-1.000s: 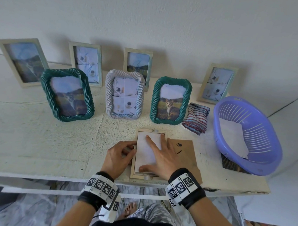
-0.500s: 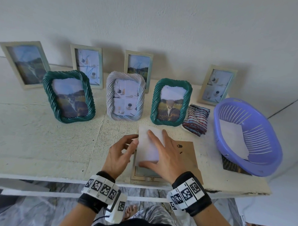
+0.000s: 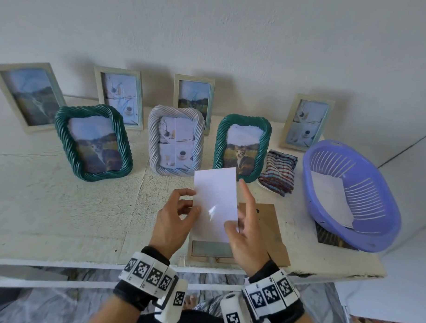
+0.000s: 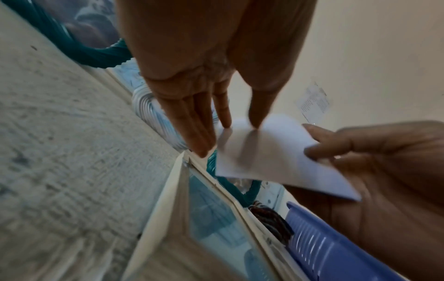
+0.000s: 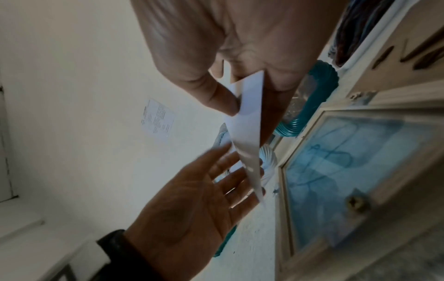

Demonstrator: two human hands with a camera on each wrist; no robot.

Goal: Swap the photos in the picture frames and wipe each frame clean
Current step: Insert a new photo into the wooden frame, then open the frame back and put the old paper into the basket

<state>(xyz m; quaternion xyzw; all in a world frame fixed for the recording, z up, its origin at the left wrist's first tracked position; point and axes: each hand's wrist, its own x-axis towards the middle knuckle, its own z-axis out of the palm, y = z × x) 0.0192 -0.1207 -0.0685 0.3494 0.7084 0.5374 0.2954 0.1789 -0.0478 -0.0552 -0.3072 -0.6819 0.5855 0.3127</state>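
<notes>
White wall behind, worn cream table (image 3: pixel 60 216) in front, framed pictures lined up along it. Left to right up close: the left hand (image 3: pixel 173 222) has its fingers loosely spread, fingertips touching the photo's (image 3: pixel 215 202) left edge. That photo, blank white back toward the head camera, is lifted above the open frame (image 3: pixel 211 250) lying face down at the table's front edge. The right hand (image 3: pixel 245 235) pinches its lower right corner, thumb in front. Beside lies the brown backing board (image 3: pixel 272 233), then a folded striped cloth (image 3: pixel 278 175) and a purple basket (image 3: pixel 351 195).
</notes>
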